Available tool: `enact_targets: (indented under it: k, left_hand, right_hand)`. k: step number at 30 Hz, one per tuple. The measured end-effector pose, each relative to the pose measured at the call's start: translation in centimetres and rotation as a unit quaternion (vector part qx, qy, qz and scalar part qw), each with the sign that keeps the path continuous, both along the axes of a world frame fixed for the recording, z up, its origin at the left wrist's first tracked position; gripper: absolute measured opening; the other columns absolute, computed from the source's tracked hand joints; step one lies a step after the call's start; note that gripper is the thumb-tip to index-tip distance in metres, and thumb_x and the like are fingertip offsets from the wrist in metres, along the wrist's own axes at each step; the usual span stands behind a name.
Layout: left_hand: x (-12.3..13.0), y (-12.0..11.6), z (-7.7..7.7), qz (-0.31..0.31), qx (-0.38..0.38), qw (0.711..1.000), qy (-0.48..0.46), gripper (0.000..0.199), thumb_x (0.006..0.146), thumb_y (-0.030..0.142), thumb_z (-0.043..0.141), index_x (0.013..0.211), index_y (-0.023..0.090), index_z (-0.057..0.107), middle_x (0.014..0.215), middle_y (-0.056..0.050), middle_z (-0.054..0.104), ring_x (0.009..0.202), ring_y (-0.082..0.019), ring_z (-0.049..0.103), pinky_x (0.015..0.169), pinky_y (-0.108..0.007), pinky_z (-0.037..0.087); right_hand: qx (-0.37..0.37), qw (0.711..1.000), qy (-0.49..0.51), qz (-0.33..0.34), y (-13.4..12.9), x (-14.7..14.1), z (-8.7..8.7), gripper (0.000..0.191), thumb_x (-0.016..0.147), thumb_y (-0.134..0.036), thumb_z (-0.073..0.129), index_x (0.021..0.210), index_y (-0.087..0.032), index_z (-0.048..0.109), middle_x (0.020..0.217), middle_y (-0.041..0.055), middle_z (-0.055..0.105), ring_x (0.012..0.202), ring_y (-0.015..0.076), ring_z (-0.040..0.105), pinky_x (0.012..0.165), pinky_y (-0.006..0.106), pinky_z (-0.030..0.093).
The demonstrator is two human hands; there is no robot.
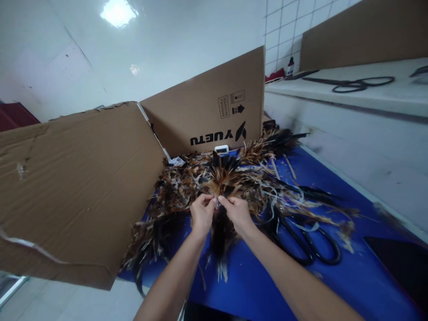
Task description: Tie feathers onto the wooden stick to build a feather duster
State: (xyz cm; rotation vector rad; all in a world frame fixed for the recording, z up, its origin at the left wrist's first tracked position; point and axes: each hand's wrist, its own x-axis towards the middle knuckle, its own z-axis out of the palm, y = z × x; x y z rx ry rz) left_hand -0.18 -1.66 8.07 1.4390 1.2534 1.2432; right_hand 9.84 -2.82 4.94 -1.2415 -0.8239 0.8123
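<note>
My left hand point(202, 215) and my right hand point(238, 213) meet over the middle of the work surface, thumbs and index fingers pinched close together. Between the fingertips is the base of a brown and black feather bunch point(221, 176), its tips fanning away from me. More dark feathers point(219, 236) hang below the hands, toward me. A big heap of loose feathers point(183, 180) spreads behind and to the left. To the right of my right hand lie black-handled scissors point(306, 243), their blades partly hidden under feathers and a pale strip point(274, 200).
Cardboard panels point(83, 187) stand along the left and back of the blue surface point(254, 276). A small white device point(221, 149) sits by the back panel. On the right, a white ledge point(368, 96) bears another pair of scissors point(354, 83). A dark flat object point(397, 263) lies at the right front.
</note>
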Motion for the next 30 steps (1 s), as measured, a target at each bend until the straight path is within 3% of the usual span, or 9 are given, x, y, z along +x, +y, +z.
enact_targets:
  k: [3, 7, 11, 14, 19, 24, 30]
  left_hand:
    - [0.0, 0.6, 0.6, -0.043, -0.069, 0.993, -0.091, 0.029, 0.059, 0.031, 0.072, 0.077, 0.013, 0.057, 0.063, 0.001, 0.056, 0.056, -0.011, 0.055, 0.051, -0.025, 0.051]
    - [-0.4, 1.5, 1.3, -0.082, -0.144, 0.976, -0.139, 0.048, 0.05, 0.026, 0.078, 0.092, 0.013, 0.057, 0.059, 0.004, 0.053, 0.051, -0.008, 0.052, 0.051, -0.025, 0.05]
    - [-0.7, 2.3, 1.5, -0.169, -0.211, 0.955, -0.121, 0.034, 0.054, 0.029, 0.076, 0.076, 0.007, 0.06, 0.06, -0.001, 0.056, 0.05, -0.007, 0.051, 0.048, -0.02, 0.047]
    - [-0.8, 2.4, 1.8, -0.196, -0.237, 0.944, -0.115, 0.028, 0.058, 0.029, 0.074, 0.069, 0.009, 0.057, 0.06, -0.001, 0.055, 0.052, -0.007, 0.051, 0.051, -0.02, 0.048]
    - [-0.9, 2.0, 2.2, -0.251, -0.236, 0.931, -0.12, 0.031, 0.065, 0.034, 0.07, 0.082, 0.017, 0.049, 0.077, -0.001, 0.057, 0.066, -0.011, 0.059, 0.049, -0.019, 0.049]
    - [-1.0, 1.9, 2.2, -0.284, -0.222, 0.93, -0.074, 0.038, 0.068, 0.04, 0.065, 0.089, 0.019, 0.042, 0.082, -0.002, 0.056, 0.053, -0.011, 0.061, 0.034, -0.014, 0.034]
    - [-0.6, 1.5, 0.7, -0.213, -0.156, 0.964, -0.019, 0.029, 0.072, 0.038, 0.058, 0.081, 0.018, 0.039, 0.062, 0.004, 0.05, 0.036, -0.004, 0.044, 0.031, -0.013, 0.017]
  right_hand:
    - [0.023, 1.0, -0.02, -0.007, 0.0, 0.1, 0.1, 0.044, 0.068, -0.046, 0.06, 0.044, -0.019, 0.035, 0.045, -0.0071, 0.024, 0.046, 0.0069, 0.023, 0.042, 0.022, 0.02]
    - [0.04, 0.998, -0.05, -0.023, 0.0, 0.3, 0.1, 0.042, 0.069, -0.043, 0.06, 0.045, -0.018, 0.037, 0.048, -0.0064, 0.027, 0.049, 0.0074, 0.026, 0.045, 0.022, 0.022]
    - [0.044, 0.997, -0.055, -0.033, 0.1, 0.4, 0.0, 0.041, 0.069, -0.042, 0.061, 0.046, -0.017, 0.039, 0.048, -0.0062, 0.028, 0.049, 0.0076, 0.028, 0.047, 0.021, 0.024]
    - [0.037, 0.998, -0.049, -0.03, 0.2, 0.5, -0.1, 0.04, 0.068, -0.044, 0.061, 0.046, -0.017, 0.042, 0.047, -0.0063, 0.03, 0.048, 0.0077, 0.029, 0.046, 0.021, 0.025]
    - [0.026, 0.999, -0.039, 0.008, 0.4, 0.8, -0.5, 0.039, 0.067, -0.048, 0.061, 0.047, -0.016, 0.048, 0.045, -0.0044, 0.041, 0.047, 0.0087, 0.035, 0.047, 0.021, 0.029]
    - [0.013, 0.998, -0.055, 0.025, 0.6, 1.1, -0.8, 0.039, 0.066, -0.045, 0.062, 0.046, -0.016, 0.047, 0.043, -0.0051, 0.039, 0.045, 0.008, 0.033, 0.044, 0.022, 0.025]
    - [-0.001, 0.995, -0.096, 0.041, 0.9, 1.3, -1.3, 0.035, 0.066, -0.045, 0.061, 0.05, -0.015, 0.057, 0.045, -0.0018, 0.05, 0.045, 0.0095, 0.04, 0.046, 0.023, 0.029]
